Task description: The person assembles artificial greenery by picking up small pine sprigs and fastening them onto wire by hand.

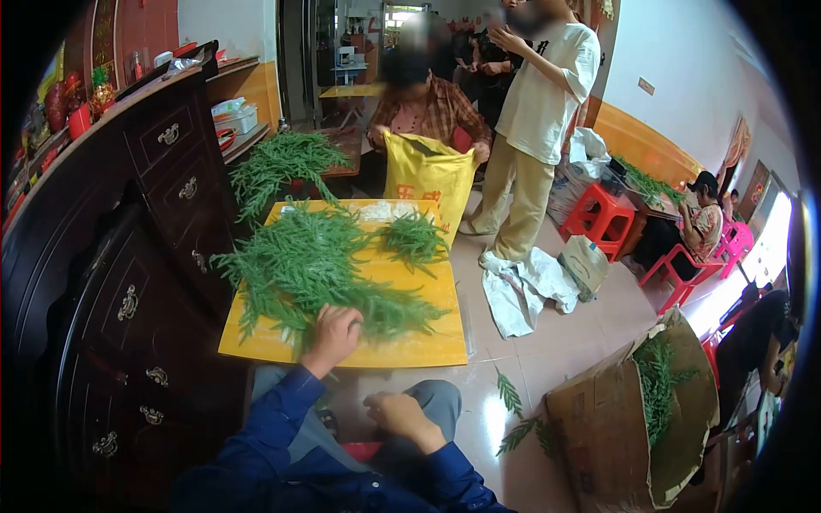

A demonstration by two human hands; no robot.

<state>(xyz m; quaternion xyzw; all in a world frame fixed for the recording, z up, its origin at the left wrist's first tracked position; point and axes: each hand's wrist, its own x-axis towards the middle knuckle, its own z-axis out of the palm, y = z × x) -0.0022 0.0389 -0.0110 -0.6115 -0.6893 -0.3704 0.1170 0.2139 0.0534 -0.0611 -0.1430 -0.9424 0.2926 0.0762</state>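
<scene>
My left hand (pixel 333 339) is at the near edge of a big pile of green leafy sprigs (pixel 299 252) on a yellow table (pixel 385 349). Its fingers are curled round a leafy sprig (pixel 398 309), which is smeared by motion. Over my lap, apart from the table, my right hand (pixel 406 419) is closed with its fingers bent inward; whatever it may hold is hidden. A smaller bunch of sprigs (pixel 413 238) lies at the table's right side, and some white pieces (pixel 385 210) sit along the far edge.
Across the table a seated person (pixel 436 107) holds up a yellow sack (pixel 423 175). Someone in a white shirt (pixel 547 85) stands beside them. Dark drawers (pixel 128 308) border the left. At right are a cardboard box (pixel 599 419) with greenery, fallen sprigs (pixel 517 423) and red stools (pixel 594 214).
</scene>
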